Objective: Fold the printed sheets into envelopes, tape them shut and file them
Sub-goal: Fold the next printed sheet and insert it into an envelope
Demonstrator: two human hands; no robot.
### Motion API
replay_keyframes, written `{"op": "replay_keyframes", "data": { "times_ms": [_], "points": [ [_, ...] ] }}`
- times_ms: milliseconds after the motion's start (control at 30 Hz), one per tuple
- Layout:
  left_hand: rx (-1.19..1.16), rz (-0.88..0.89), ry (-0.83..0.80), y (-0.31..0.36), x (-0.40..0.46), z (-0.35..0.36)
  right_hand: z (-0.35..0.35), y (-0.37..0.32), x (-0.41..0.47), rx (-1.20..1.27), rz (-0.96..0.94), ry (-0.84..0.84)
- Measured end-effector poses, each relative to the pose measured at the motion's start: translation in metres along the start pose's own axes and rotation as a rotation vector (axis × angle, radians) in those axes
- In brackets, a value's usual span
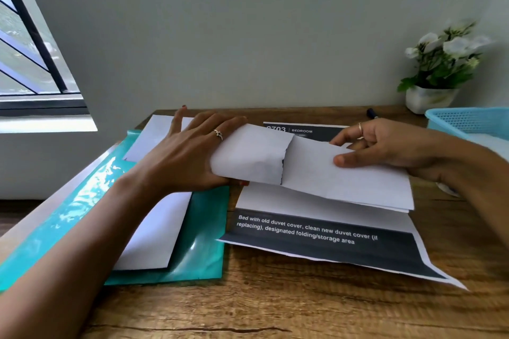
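Now a folded white sheet [311, 173] is being held up above the wooden desk [275, 311] by both hands. Its left end is being gripped by the left hand [187, 151], thumb tucked underneath and fingers stretched over the top. At three o'clock its right end is being pinched by the right hand [385, 146], thumb on top and fingers curled behind. Directly beneath it, a printed sheet [316, 239] with dark bands and white lettering is lying flat on the desk. At nine o'clock a teal folder [203, 228] is being covered partly by white papers [157, 234]. At one o'clock a pen [372, 113] is lying near the wall, and at two o'clock a potted plant [440, 69] is standing just beside a blue basket [468, 118].
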State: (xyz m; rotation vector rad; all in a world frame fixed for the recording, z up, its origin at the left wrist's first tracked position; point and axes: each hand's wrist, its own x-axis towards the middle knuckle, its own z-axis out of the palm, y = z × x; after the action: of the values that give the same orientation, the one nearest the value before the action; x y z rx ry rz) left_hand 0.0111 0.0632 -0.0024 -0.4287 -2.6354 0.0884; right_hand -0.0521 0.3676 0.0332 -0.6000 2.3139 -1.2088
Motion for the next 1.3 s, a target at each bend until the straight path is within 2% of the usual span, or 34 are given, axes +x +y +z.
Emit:
{"op": "replay_keyframes", "data": {
  "times_ms": [167,333,400,533,733,833,1067,1300],
  "points": [
    [0.036,0.088,-0.012,0.013,0.005,0.003,0.017,-0.003,0.007,-0.032,-0.044,0.060],
    [0.015,0.002,0.013,0.005,0.002,0.002,0.004,0.002,0.007,0.128,-0.024,0.277],
    [0.027,-0.055,0.033,0.001,0.002,0.000,-0.006,0.004,0.004,0.202,0.024,0.266],
    [0.068,-0.110,0.067,-0.001,0.001,0.002,-0.011,0.004,0.000,0.306,0.075,0.120],
    [0.115,-0.110,0.020,0.007,0.004,0.007,0.010,-0.004,0.007,0.494,-0.019,0.305],
    [0.116,-0.100,0.014,0.016,0.006,0.011,0.028,-0.004,0.012,0.488,-0.104,0.368],
    [0.113,-0.108,0.007,0.022,0.007,0.016,0.055,-0.005,0.019,0.481,-0.166,0.314],
    [0.133,-0.109,0.035,0.024,0.009,0.017,0.072,-0.008,0.016,0.473,-0.124,0.145]
  ]
}}
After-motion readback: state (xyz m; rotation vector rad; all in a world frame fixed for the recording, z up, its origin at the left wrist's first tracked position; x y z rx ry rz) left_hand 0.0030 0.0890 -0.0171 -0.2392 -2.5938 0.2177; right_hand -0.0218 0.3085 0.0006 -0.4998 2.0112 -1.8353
